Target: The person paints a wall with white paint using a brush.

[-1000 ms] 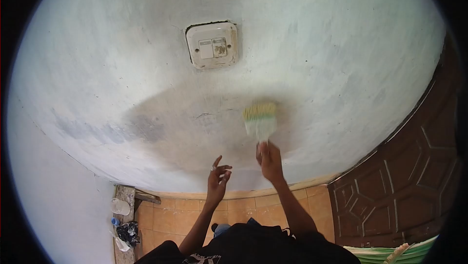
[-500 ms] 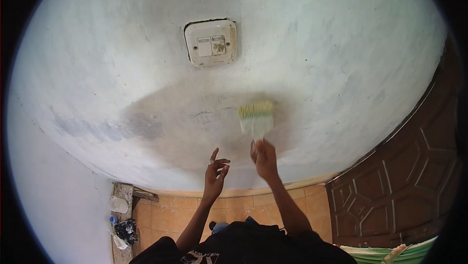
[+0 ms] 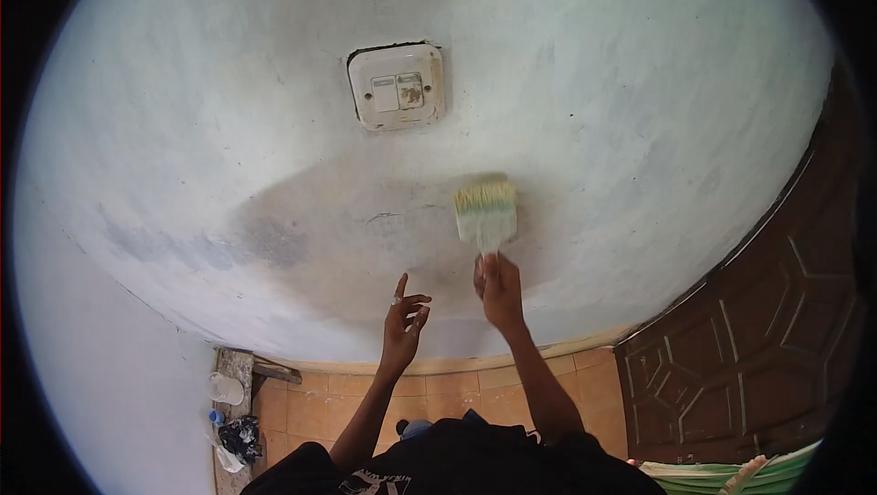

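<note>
My right hand (image 3: 501, 290) is wrapped round the handle of a wide paintbrush (image 3: 487, 221), its yellowish bristles pointing up at the pale wall (image 3: 621, 166). White paint coats the brush's body. To its left, my left hand (image 3: 403, 324) is held up in front of the wall with fingers spread and nothing in them; a ring shows on one finger. Above both hands, a light switch (image 3: 398, 89) with two rockers sits in the wall, one rocker stained. Grey, patchy plaster and my shadow cover the wall around the brush.
A brown panelled door (image 3: 731, 349) stands at the right, with green striped cloth (image 3: 749, 475) below it. At lower left, a wooden bench (image 3: 233, 367) carries a white container (image 3: 226, 389), a blue item (image 3: 216, 416) and a black plastic bag (image 3: 239, 440). Orange floor tiles (image 3: 352, 394) lie below.
The paintbrush and my right hand have shifted slightly right, and the brush's bristles sit a little higher. My left hand keeps its pose. The view has tilted slightly.
</note>
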`<state>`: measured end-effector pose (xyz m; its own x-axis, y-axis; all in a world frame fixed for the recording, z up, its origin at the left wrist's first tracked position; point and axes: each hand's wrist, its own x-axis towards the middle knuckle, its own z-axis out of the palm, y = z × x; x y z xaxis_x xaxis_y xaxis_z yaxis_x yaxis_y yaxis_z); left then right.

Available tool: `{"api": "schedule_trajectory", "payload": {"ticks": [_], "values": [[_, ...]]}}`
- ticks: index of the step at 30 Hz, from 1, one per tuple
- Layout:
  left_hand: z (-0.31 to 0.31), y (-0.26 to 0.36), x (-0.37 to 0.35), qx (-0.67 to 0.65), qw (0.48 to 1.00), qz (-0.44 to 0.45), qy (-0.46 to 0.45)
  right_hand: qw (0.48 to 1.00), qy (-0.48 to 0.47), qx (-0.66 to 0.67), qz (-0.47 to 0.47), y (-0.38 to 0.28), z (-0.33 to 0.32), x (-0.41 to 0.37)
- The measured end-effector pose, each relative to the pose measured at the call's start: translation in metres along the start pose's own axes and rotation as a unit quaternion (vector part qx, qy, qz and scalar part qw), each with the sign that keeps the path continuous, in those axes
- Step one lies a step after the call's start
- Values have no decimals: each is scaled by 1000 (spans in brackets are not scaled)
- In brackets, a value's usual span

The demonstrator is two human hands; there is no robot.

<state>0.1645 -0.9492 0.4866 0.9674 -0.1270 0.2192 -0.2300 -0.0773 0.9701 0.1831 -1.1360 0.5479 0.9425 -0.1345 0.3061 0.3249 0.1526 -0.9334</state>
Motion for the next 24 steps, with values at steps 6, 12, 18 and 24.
{"api": "schedule_trajectory", "payload": {"ticks": [6,12,18,24], "values": [[1,-1,6,2,1000,-5,-2,999,-3,-33,-11,83,-17,-17],[-1,-2,8,-2,1000,0,-9,999,11,-7,47,66,-7,-47],[-2,-12,9,24,1000,-9,-12,1000,7,14,-10,26,-6,10],[2,-8,4,-11,1000,-12,2,993,11,-4,120,105,-23,-71]]}}
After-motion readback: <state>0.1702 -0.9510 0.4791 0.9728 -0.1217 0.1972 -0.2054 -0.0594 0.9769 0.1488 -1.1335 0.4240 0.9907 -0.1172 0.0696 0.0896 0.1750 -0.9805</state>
